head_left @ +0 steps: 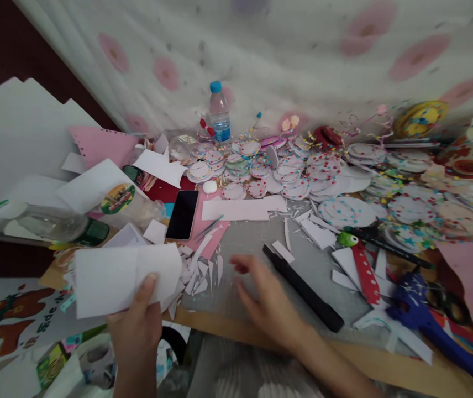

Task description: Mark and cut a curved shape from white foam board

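My left hand (139, 315) grips a folded white paper (106, 279) at the lower left, with its thumb on top of the sheet. Near the table's front edge, my right hand (261, 298) has its fingers apart and holds nothing. A black cutter-like tool (306, 290) lies just right of that hand, beside a small white paper strip (283, 251). Many white paper scraps (199, 273) are scattered between the two hands. Behind them a long white paper strip (236, 210) lies flat, partly over pink paper (214, 243).
A black phone (182, 215) lies left of the strip. Decorated paper discs (290, 174) crowd the back, near an upright water bottle (220, 116). On the right are a blue glue gun (431, 326), scissors (447, 304) and a red dotted strip (366, 273). A bottle (50, 221) lies left.
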Motion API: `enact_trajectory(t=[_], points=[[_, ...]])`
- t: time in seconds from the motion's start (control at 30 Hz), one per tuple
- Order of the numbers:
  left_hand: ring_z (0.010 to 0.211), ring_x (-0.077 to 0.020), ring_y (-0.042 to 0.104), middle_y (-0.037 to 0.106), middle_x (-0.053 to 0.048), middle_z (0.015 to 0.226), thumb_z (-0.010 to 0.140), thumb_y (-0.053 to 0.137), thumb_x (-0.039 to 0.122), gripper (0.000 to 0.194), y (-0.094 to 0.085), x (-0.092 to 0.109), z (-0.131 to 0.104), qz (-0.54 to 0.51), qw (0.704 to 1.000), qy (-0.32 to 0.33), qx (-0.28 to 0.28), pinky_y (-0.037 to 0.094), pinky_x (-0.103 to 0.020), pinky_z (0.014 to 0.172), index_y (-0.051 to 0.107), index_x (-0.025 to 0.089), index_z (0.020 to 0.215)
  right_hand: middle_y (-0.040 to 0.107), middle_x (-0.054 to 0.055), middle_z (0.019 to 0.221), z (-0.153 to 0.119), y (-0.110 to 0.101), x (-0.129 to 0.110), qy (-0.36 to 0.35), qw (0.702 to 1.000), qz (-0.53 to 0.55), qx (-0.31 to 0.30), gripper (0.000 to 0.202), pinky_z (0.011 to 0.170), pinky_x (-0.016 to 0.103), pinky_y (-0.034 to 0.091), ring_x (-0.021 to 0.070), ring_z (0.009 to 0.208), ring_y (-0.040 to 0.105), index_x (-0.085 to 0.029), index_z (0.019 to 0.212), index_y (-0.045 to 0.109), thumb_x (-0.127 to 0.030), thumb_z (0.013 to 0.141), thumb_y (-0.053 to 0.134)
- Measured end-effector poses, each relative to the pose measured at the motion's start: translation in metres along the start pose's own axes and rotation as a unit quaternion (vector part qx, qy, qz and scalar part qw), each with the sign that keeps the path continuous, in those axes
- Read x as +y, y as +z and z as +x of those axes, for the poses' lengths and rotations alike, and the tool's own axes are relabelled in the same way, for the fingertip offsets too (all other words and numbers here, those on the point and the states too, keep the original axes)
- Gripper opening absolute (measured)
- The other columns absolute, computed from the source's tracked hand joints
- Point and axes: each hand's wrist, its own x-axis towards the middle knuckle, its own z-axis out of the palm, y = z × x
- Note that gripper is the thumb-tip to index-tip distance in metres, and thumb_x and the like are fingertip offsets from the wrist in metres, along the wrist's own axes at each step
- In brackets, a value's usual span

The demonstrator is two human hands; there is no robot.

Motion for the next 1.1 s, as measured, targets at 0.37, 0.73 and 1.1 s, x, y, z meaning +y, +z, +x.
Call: enact_trajectory(t=[0.37,0.73,1.1], points=[[0.099,-0.0241,0.069,0.074,-0.004,0.100,0.059,0.086,0.027,0.055,0.038,-0.032,-0.017,-0.014,0.987,-0.071,-0.141,0.054,-0.037,0.093,0.067,0.020,0.109,0.060,0.009,0.093,-0.053,-0.061,0.056,0.107,0.964,-0.236,0.064,0.017,0.074,0.040,0.052,0.0243,0.084,0.062,-0.019,0.103,0.054,-0.030,0.091,0.053],[0.096,-0.0243,0.070,0.075,-0.005,0.098,0.056,0.087,0.028,0.052,0.009,-0.040,-0.001,0.020,0.990,-0.074,-0.117,0.057,-0.035,0.087,0.069,0.018,0.103,0.063,0.012,0.091,-0.012,-0.054,0.056,0.205,0.961,-0.068,0.174,0.028,0.073,0.042,0.048,0.0266,0.084,0.062,-0.019,0.099,0.048,-0.046,0.093,0.040],[0.094,-0.0235,0.071,0.075,-0.005,0.100,0.059,0.087,0.030,0.054,-0.018,-0.041,0.015,0.034,0.987,-0.108,-0.118,0.061,-0.030,0.079,0.067,0.019,0.108,0.066,0.007,0.085,0.022,0.046,0.016,0.205,0.970,0.115,0.068,0.016,0.067,0.035,0.053,0.0196,0.075,0.066,-0.021,0.097,0.045,-0.036,0.095,0.038]])
